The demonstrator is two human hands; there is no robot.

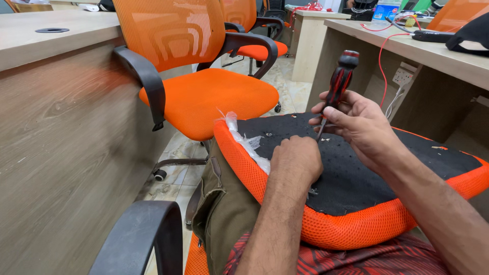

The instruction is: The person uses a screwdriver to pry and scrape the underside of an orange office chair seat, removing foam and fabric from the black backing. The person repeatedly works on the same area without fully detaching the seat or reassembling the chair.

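Red-black screwdriver (340, 81) gripped by right hand (356, 125) – tip hidden behind left hand (296, 160), fingers curled on cushion (356, 178).

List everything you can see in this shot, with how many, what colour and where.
Seat cushion: one, orange mesh edge with black underside up, across the person's lap.
Screwdriver: one, red and black handle, upright, tip on the black underside.
Plastic wrap scraps: clear, at the cushion's left edge.
Office chairs: two whole ones, orange with black armrests, ahead on the tiled floor.
Black armrest: one, bottom left.
Desks: wood-grain, left and right.
Red wire: hanging off the right desk.
Wall socket: white, under the right desk.
Left hand: fisted on the underside by the tip.
Right hand: gripping the screwdriver.
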